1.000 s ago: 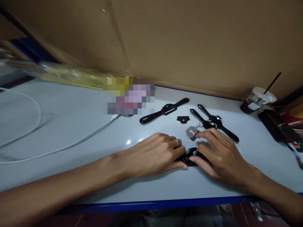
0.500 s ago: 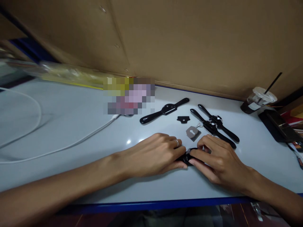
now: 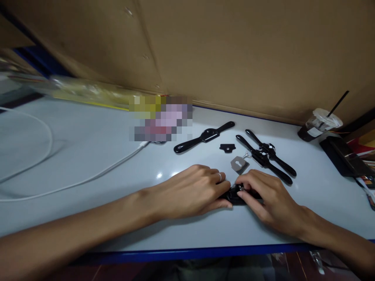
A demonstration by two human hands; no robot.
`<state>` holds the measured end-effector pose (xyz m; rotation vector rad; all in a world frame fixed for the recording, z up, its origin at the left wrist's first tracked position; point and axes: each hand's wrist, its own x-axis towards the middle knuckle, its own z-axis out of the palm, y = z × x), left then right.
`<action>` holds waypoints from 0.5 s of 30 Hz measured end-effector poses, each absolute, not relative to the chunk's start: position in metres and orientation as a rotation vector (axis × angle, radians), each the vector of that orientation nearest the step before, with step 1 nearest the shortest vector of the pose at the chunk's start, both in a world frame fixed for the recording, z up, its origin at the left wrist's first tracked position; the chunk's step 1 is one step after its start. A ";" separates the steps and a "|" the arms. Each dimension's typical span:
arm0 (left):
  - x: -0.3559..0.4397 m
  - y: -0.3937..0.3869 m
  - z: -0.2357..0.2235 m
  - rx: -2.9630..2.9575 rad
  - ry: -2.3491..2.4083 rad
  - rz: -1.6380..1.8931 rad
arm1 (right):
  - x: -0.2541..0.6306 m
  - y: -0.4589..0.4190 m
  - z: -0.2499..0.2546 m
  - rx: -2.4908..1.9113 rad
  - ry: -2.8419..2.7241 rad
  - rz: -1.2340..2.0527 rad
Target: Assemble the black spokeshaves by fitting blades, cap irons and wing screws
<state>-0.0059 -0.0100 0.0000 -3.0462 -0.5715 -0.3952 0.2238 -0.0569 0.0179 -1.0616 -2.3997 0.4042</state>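
Note:
A black two-handled tool [image 3: 236, 194] lies on the white table [image 3: 88, 156] between my hands. My left hand [image 3: 193, 191], with a ring on one finger, lies curled over the tool's left handle and holds it down. My right hand [image 3: 268, 199] covers the right handle, its thumb and forefinger pinched on a small silver screw at the tool's middle. Just beyond my fingers lies a grey metal plate [image 3: 238, 164] with a keyhole slot.
Behind lie a single black tool body [image 3: 203, 137], a small black cap piece [image 3: 227, 148] and two more black tools side by side [image 3: 268, 156]. A lidded drink cup with a straw [image 3: 318, 125] stands at the right. A white cable [image 3: 73, 181] crosses the left.
My right hand drew back from the grey plate to the tool's middle and its fingers closed on the screw. My left hand stayed put.

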 end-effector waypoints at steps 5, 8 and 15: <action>-0.006 -0.010 0.001 -3.052 -0.576 -0.359 | 0.226 -0.055 0.018 -1.144 -2.370 0.544; -0.006 -0.010 0.002 -3.048 -0.573 -0.374 | 0.225 -0.054 0.019 -1.098 -2.387 0.598; -0.006 -0.010 0.002 -3.064 -0.576 -0.360 | 0.222 -0.055 0.018 -1.107 -2.345 0.580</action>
